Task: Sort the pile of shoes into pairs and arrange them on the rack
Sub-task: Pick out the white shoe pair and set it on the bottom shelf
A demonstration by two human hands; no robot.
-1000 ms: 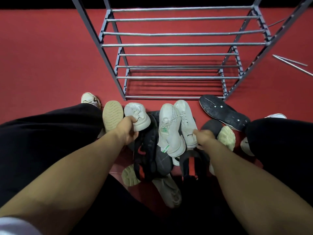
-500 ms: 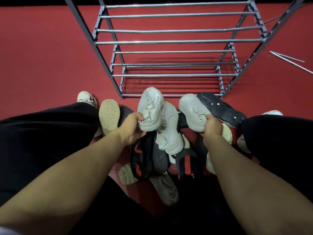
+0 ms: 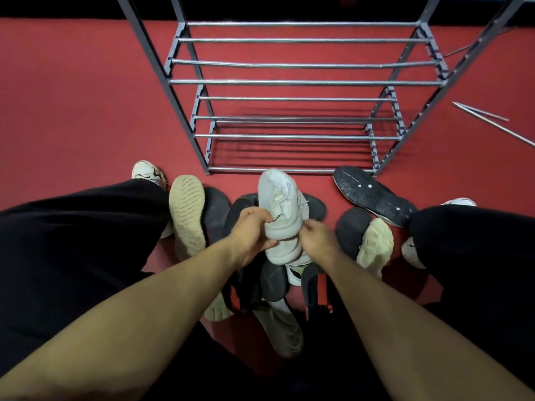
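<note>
Hands grip white sneakers [image 3: 282, 215] together, left hand [image 3: 251, 233] and right hand [image 3: 317, 237] clenched around them; keep soles matched, then lift toward the rack [image 3: 304, 82] ahead.

One metal shoe rack [image 3: 292, 82] stands on the red floor [image 3: 72, 96]. Two white sneakers [image 3: 282, 204] are held together, one in each of two hands [image 3: 252, 233]. Two loose metal rods [image 3: 489, 118] lie at the floor's right edge. The pile of shoes [image 3: 260, 285] overlaps too much for a sure count.
</note>
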